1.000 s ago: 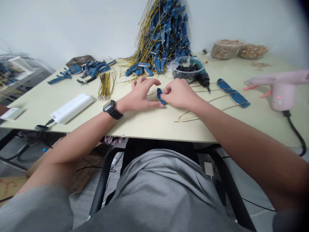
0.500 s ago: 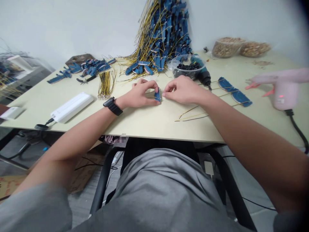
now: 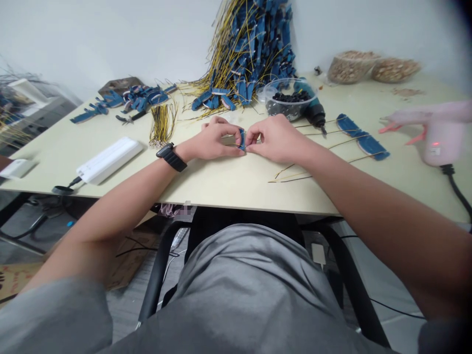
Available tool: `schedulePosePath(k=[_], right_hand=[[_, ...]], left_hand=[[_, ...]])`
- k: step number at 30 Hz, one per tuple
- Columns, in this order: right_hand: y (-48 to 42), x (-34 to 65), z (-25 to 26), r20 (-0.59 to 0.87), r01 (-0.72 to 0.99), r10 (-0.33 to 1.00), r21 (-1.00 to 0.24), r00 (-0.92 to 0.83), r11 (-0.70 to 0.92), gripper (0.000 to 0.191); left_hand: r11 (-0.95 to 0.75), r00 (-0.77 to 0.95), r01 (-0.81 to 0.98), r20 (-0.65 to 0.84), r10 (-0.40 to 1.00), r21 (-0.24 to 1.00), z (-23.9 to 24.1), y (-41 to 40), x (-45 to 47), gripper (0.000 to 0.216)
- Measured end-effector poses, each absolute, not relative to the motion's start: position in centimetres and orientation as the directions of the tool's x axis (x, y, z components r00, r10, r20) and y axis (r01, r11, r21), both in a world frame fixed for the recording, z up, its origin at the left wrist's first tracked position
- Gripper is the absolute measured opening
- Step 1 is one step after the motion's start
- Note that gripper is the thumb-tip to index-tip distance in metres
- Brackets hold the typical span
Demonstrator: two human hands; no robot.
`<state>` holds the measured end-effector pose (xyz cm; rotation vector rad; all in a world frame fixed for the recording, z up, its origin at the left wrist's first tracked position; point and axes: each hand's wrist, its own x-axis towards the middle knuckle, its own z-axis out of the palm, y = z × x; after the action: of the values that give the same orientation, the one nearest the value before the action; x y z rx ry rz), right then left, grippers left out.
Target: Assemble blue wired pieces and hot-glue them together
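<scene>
From my station I see a small flat blue piece (image 3: 242,139) standing on edge between the person's hands, pinched from both sides. The left hand (image 3: 212,142) and right hand (image 3: 276,141) are both curled narrow around it, nearly meeting. Just right of the right hand lie long yellow wires (image 3: 332,142) ending in two blue strips (image 3: 361,137).

A pink hot glue gun (image 3: 440,135) sits well right of the grip. A white power strip (image 3: 108,160) lies to the left, and a clear bowl (image 3: 283,112) of black pieces stands just beyond.
</scene>
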<state>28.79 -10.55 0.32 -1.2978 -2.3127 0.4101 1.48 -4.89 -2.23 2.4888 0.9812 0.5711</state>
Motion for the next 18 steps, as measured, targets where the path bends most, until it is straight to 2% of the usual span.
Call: schedulePosePath(k=[18], right_hand=[[-10.49,28.69,0.14,0.263,0.716,0.853,-0.465,-0.451,0.522,0.009]], left_hand=[[-0.614,0.657,0.589,0.130,0.742,0.525,-1.33,-5.12,1.58,0.041]])
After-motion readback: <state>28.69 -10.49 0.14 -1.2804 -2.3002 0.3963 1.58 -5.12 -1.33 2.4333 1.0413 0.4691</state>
